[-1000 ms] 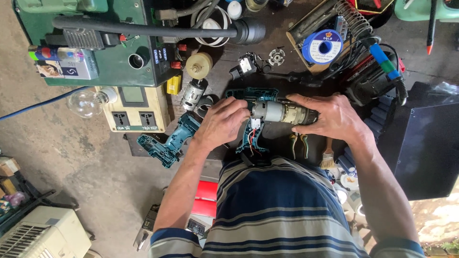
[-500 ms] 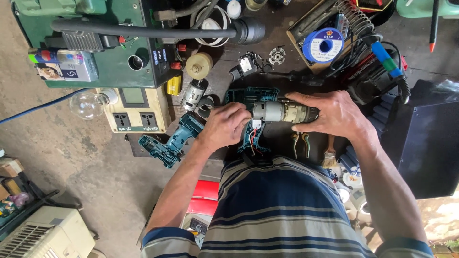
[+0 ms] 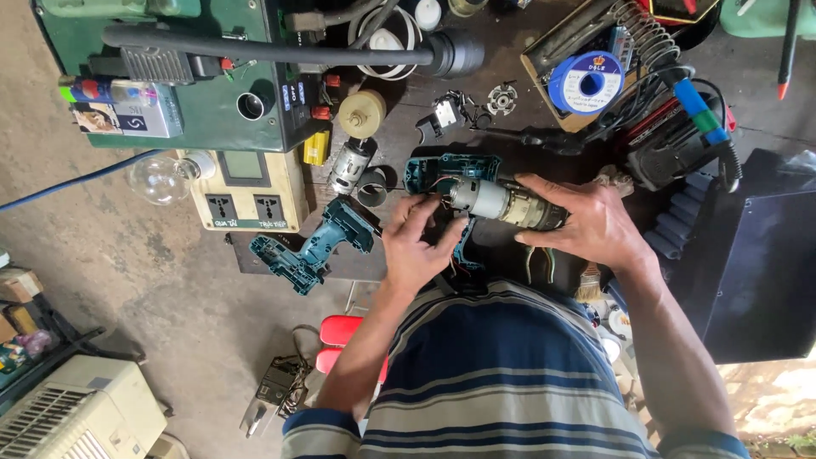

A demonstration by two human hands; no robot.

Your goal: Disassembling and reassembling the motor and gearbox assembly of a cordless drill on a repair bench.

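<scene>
Head view: the person sits over a cluttered dark desk [image 3: 510,85] with a cordless drill taken apart. The right hand [image 3: 595,225] lies over the front end of the grey motor and gearbox assembly [image 3: 501,202], fingers curled round it in a closed grip that steadies it. The left hand [image 3: 416,242] has its fingertips pinched at the rear of the motor, where thin red and black wires [image 3: 442,197] come out; whether it grips a wire or only presses on the motor end I cannot tell. The assembly lies just near of one teal housing half [image 3: 450,170], at the middle of the desk. The other teal housing half [image 3: 319,246], with the handle, lies apart to the left, near the desk's edge. Farther left stands a cream socket box [image 3: 246,191] with a clear bulb [image 3: 161,177] beside it, and a spare small motor [image 3: 347,166] lies just far of the handle shell. A blue solder spool [image 3: 585,83] sits at the far right.

By the look of it, the work is at the stage of handling the motor's wiring or seating it in the shell. The next move would call for a fine, steady pinch with the left hand while the right hand keeps the assembly from rolling.
</scene>
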